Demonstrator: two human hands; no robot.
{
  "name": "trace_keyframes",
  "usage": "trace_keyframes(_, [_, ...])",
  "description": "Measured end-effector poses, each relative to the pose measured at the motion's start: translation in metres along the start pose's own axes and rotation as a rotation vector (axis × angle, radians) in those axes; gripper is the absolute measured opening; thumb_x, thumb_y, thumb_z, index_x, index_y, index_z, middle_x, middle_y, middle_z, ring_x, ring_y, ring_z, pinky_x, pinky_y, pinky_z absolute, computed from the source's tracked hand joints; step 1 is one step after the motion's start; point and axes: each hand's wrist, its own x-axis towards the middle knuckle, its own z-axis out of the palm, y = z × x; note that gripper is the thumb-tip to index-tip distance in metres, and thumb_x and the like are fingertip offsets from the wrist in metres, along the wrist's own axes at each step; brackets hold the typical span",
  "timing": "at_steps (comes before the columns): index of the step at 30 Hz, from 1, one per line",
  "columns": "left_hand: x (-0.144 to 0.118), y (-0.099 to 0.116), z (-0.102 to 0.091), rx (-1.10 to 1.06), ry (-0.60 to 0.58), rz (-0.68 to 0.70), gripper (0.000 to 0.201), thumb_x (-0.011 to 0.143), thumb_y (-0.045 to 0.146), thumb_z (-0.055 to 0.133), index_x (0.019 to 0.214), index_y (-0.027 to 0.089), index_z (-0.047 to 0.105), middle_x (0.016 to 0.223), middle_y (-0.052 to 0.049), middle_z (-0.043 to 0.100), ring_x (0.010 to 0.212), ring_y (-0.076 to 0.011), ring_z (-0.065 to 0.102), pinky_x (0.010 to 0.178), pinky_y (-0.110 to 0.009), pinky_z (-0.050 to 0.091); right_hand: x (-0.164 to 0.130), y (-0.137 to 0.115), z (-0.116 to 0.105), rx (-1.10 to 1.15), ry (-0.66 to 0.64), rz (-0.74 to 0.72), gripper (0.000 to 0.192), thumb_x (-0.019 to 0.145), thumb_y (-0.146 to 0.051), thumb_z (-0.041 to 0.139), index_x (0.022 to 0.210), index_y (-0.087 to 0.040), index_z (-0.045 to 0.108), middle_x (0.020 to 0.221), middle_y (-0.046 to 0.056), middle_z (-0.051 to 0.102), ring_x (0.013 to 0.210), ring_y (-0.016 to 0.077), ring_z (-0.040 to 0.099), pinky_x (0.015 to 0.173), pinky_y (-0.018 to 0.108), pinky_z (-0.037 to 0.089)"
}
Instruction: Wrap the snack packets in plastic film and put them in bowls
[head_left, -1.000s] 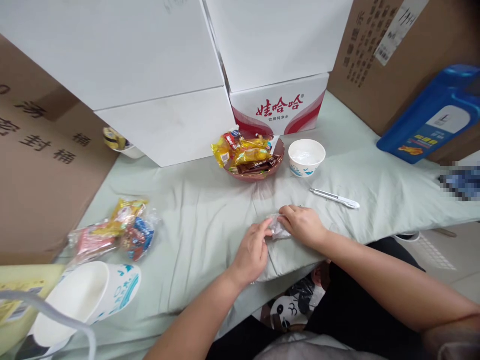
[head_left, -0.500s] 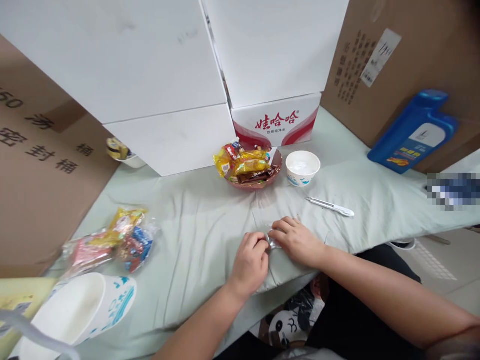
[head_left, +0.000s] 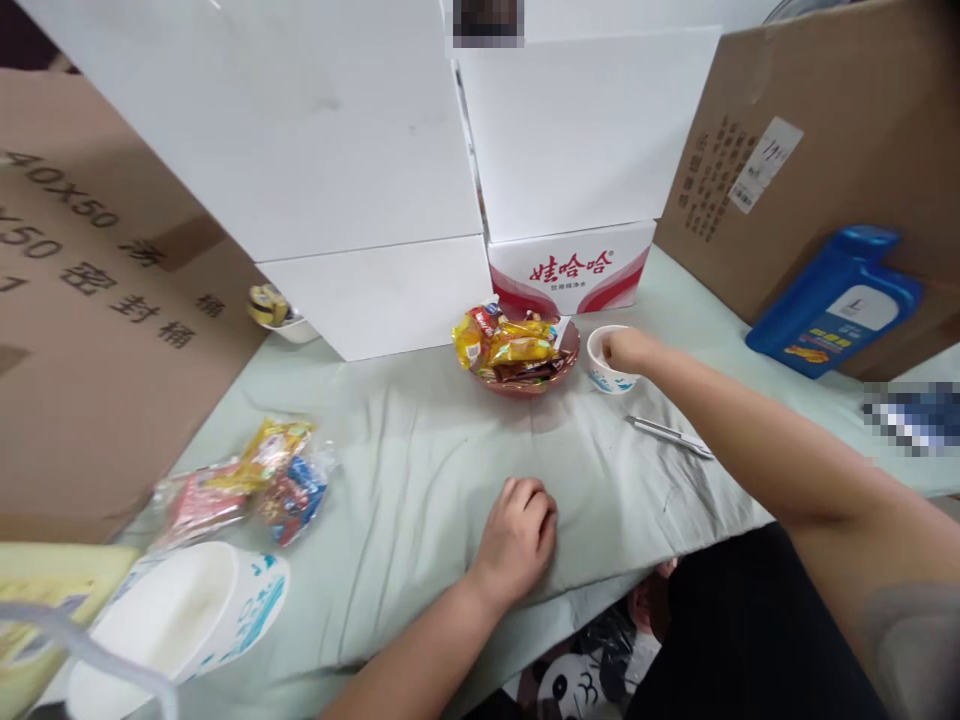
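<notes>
right hand [head_left: 626, 349] dips, fingers together, into one small white cup [head_left: 604, 366] beside one snack bowl [head_left: 525, 378]; left hand [head_left: 517, 540] rests curled nearer.

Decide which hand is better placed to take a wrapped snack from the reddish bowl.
Right. The right hand is at the small white paper bowl beside the reddish bowl; the left hand rests curled on the near cloth.

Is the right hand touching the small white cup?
Touching: the head view shows the right hand over the small white cup, fingers on its rim.
</notes>
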Motion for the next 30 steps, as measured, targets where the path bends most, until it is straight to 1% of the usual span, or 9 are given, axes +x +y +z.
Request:
trace_keyframes(5, [-0.001,-0.002,0.002,-0.003,0.003,0.011,0.009,0.084,0.011,0.054,0.085,0.017,0.060,0.092,-0.008,0.058,0.090,-0.0226,0.050,0.081,-0.039,0.050,0.011,-0.009,0.004,-0.008,-0.141,-0.026,0.032,0.098,-0.031,0.048,0.113,-0.006,0.062,0.114,0.012,0.062,0.104,0.0208,0.060,0.088,0.036,0.046])
trace_keyframes(8, [-0.002,-0.001,0.000,0.002,-0.020,0.002,0.010,0.085,0.012,0.053,0.086,0.017,0.061,0.093,-0.008,0.058,0.090,-0.0225,0.050,0.083,-0.040,0.050,-0.012,-0.004,-0.010,0.001,-0.030,-0.015,0.039,0.098,-0.031,0.040,0.110,-0.002,0.063,0.108,0.016,0.064,0.105,0.0225,0.058,0.081,0.032,0.039])
trace_keyframes(11, [-0.002,0.000,-0.002,0.004,-0.027,0.002,0.012,0.085,0.012,0.052,0.087,0.018,0.062,0.094,-0.009,0.058,0.091,-0.0229,0.050,0.083,-0.041,0.050,-0.056,0.009,-0.010,0.033,0.203,0.118,0.040,0.097,-0.040,0.038,0.118,-0.014,0.059,0.113,0.016,0.064,0.100,0.0246,0.058,0.072,0.033,0.037])
trace_keyframes(16, [-0.002,0.001,0.000,0.018,-0.029,0.006,0.011,0.082,0.013,0.054,0.087,0.017,0.063,0.096,-0.009,0.059,0.092,-0.0231,0.050,0.086,-0.041,0.050,-0.123,0.038,0.049,-0.155,0.060,0.257,0.034,0.086,-0.050,0.056,0.104,-0.022,0.062,0.104,0.017,0.068,0.098,0.0326,0.060,0.071,0.041,0.039])
trace_keyframes(19, [-0.002,0.004,0.003,0.036,-0.014,-0.004,0.011,0.082,0.014,0.055,0.089,0.016,0.063,0.097,-0.009,0.060,0.094,-0.0230,0.052,0.089,-0.040,0.049,-0.130,0.044,0.080,-0.169,-0.040,0.214,0.017,0.086,-0.038,0.058,0.094,-0.023,0.061,0.105,0.015,0.068,0.097,0.0314,0.062,0.072,0.041,0.040])
trace_keyframes(22, [0.002,0.000,-0.008,0.096,-0.016,-0.043,0.022,0.084,0.017,0.055,0.104,0.016,0.062,0.107,-0.010,0.061,0.100,-0.0232,0.054,0.092,-0.040,0.049,-0.123,0.035,0.091,-0.148,0.016,0.117,0.014,0.091,-0.023,0.045,0.092,-0.020,0.059,0.101,0.016,0.066,0.092,0.0296,0.062,0.069,0.038,0.042])
trace_keyframes(25, [0.008,-0.022,-0.048,0.368,0.060,-0.278,0.038,0.085,0.024,0.055,0.121,0.015,0.057,0.125,-0.016,0.056,0.113,-0.0302,0.052,0.096,-0.048,0.046,-0.117,0.021,0.092,-0.146,0.098,0.049,0.019,0.094,-0.019,0.039,0.097,-0.016,0.057,0.100,0.017,0.064,0.096,0.0300,0.061,0.072,0.036,0.043])
trace_keyframes(28, [0.010,-0.061,-0.104,0.711,0.153,-0.734,0.050,0.087,0.036,0.053,0.133,0.016,0.051,0.144,-0.022,0.041,0.129,-0.0422,0.039,0.098,-0.059,0.040,-0.118,0.013,0.094,-0.157,0.122,-0.027,0.020,0.095,-0.020,0.039,0.099,-0.014,0.058,0.100,0.018,0.064,0.097,0.0307,0.059,0.074,0.036,0.043])
trace_keyframes(30, [0.010,-0.088,-0.135,0.786,0.086,-1.015,0.056,0.089,0.040,0.049,0.140,0.017,0.044,0.152,-0.023,0.029,0.130,-0.0448,0.038,0.093,-0.062,0.041,-0.119,0.012,0.096,-0.149,0.125,-0.063,0.020,0.095,-0.022,0.040,0.100,-0.013,0.058,0.101,0.017,0.064,0.097,0.0308,0.058,0.075,0.036,0.043])
